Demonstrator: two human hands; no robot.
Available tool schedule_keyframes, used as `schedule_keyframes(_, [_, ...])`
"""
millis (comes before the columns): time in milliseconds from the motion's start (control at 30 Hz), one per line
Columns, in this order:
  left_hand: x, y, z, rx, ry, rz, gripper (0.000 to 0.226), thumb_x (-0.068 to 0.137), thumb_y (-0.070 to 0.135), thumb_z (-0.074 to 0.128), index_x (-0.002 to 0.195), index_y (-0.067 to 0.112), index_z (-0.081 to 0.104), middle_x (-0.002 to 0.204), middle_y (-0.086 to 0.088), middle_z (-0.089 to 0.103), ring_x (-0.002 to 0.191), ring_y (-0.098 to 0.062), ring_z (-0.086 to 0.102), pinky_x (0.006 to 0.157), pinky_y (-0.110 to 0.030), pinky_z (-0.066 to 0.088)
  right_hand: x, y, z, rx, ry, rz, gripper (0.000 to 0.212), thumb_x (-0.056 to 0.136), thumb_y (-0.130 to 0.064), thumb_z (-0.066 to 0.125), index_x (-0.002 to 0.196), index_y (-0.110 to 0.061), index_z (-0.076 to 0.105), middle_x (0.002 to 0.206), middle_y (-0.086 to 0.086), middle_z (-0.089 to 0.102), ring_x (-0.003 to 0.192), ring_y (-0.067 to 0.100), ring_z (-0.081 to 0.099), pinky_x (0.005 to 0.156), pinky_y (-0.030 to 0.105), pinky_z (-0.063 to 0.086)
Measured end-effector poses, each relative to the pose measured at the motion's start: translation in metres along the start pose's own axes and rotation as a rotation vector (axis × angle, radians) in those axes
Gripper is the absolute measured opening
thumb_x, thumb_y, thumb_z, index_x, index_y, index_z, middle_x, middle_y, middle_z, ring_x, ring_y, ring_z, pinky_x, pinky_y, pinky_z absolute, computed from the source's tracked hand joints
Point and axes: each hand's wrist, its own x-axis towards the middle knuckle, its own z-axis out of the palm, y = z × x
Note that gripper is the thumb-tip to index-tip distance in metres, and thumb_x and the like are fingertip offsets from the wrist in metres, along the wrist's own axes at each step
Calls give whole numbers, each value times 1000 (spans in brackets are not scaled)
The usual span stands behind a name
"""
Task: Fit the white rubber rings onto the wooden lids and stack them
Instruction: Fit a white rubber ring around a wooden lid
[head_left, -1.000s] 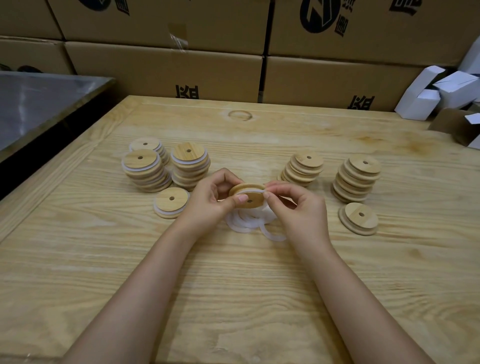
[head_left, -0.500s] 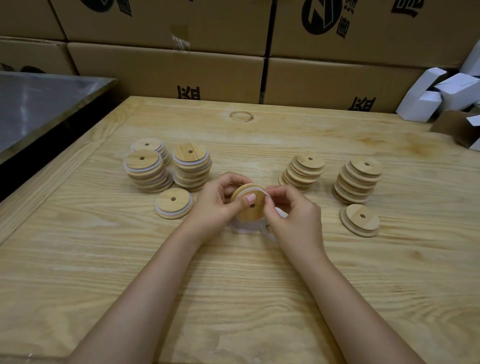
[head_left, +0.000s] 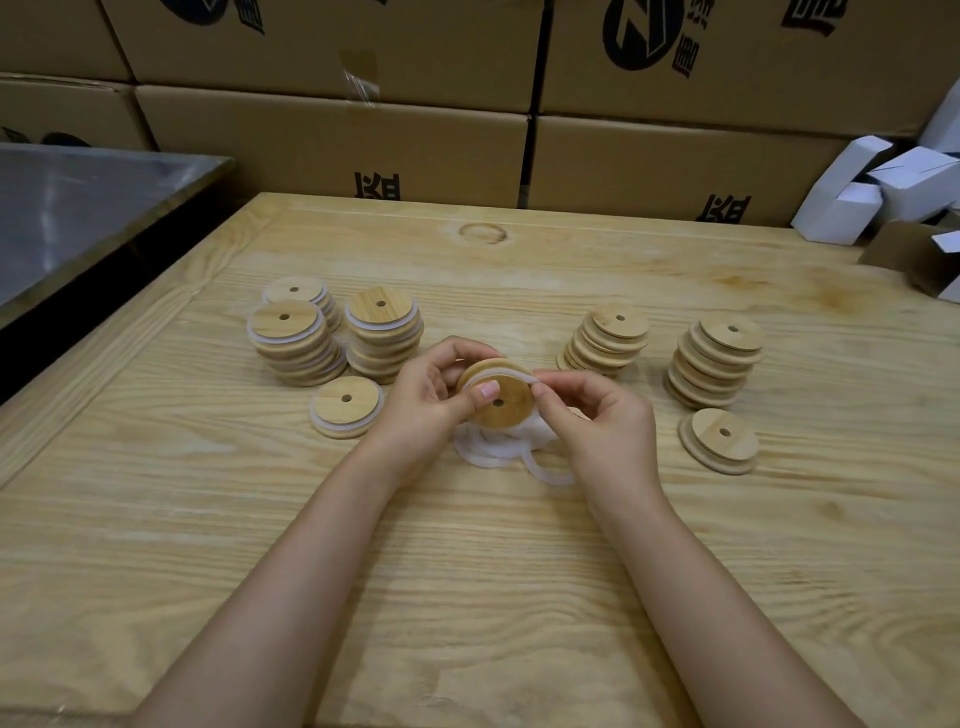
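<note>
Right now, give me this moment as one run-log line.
phase: fitting | left hand: holds wooden lid | right hand: pinches white ring onto lid rim | loose rings: on table

Landmark: held lid, gripped between left hand and right hand above the table. Loose rings are piled directly beneath it. One ringed lid is laid just left. Three ringed stacks are set left and behind. Two bare stacks are placed right and behind, and a short bare pile lies right. Cartons are stacked far behind.
</note>
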Motion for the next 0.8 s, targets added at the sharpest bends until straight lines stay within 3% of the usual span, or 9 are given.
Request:
schedule_keyframes(100, [0,1,-2,-31,-19,-3,21,79,5,61,99,11,59,91,-3,66,84,-10,64,74,-23,53,3,1,-3,17,-26,25,12,79,-11,74,76,-22,72,83,-11,73,84,4,68,76,17,51])
schedule_keyframes(267, [0,-1,-4,-80,-62,-38,21,84,2,61,103,10,56,99,-11,62,90,-17,61,79,-26,52,2,3,-4,5,-82,-38,15,79,-6,72,76,-21,70,83,-14,72,85,2,67,72,12,48])
schedule_keyframes(500, [1,3,-5,-262,-15,-152,26,79,15,54,105,17,49,83,-1,71,81,-16,67,70,-30,57,3,8,-4,-70,-91,-25,16,81,-7,72,76,-21,69,77,-12,70,79,1,65,72,18,51])
schedule_keyframes(600, [1,3,-2,-219,2,-223,25,83,20,54,107,17,49,89,-6,69,86,-26,64,72,-37,54,3,8,-4,-51,-110,14,13,83,-9,70,74,-19,68,74,-11,69,74,0,62,71,18,48])
schedule_keyframes(700, [1,3,1,-134,-9,-261,27,93,17,49,117,6,50,104,-25,66,97,-44,63,82,-51,51,4,7,-3,6,-111,97,12,84,-8,67,74,-15,68,72,-3,68,74,8,61,72,24,48])
schedule_keyframes(800, [0,6,2,-177,-56,-308,30,94,20,48,118,4,51,93,-23,69,82,-41,69,60,-37,59,5,6,-2,105,-117,194,12,84,-4,65,74,-9,67,76,7,67,76,20,60,76,34,48])
